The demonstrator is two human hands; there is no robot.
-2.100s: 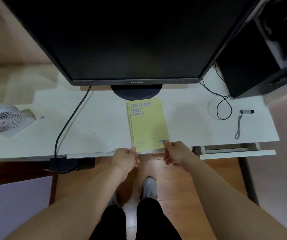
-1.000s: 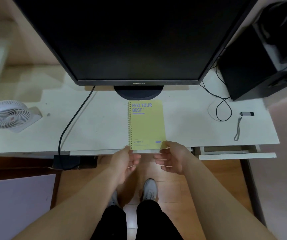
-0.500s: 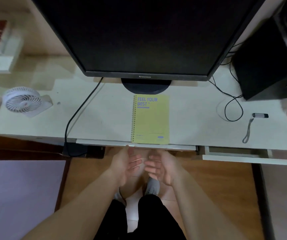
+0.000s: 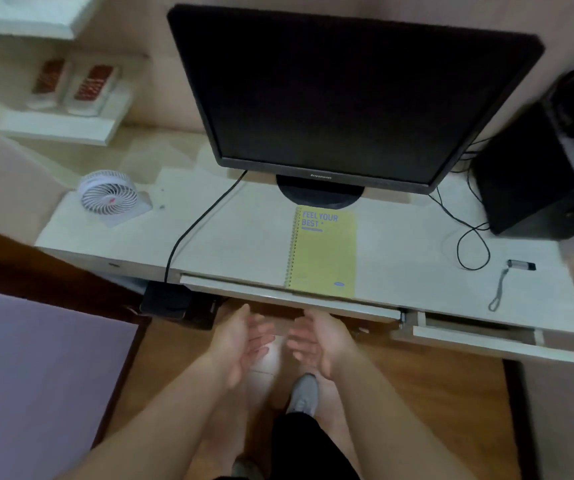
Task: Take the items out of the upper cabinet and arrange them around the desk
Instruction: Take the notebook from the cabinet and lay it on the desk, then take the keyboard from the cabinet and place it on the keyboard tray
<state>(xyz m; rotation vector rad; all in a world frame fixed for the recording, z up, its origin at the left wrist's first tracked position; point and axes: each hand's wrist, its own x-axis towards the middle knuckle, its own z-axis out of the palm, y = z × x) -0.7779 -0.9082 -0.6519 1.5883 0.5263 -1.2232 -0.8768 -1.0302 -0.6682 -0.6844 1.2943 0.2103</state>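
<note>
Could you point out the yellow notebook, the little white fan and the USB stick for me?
yellow notebook (image 4: 323,254), head view, middle of its cover.
white fan (image 4: 108,197), head view, centre of its round grille.
USB stick (image 4: 521,265), head view, on its body, above the lanyard.

Person, head-camera view. Both forearms are bare, with no sleeves in frame down to the lower edge. Left hand (image 4: 244,341) and right hand (image 4: 316,336) are bare: no gloves, rings, watch or wristbands can be made out. The lower body is clad in a black garment (image 4: 309,448), seen below the hands; whether shorts or trousers cannot be told. One grey shoe (image 4: 302,393) with a lighter toe shows directly above that garment. The frame is somewhat blurred, so finer detail is unreadable.
</note>
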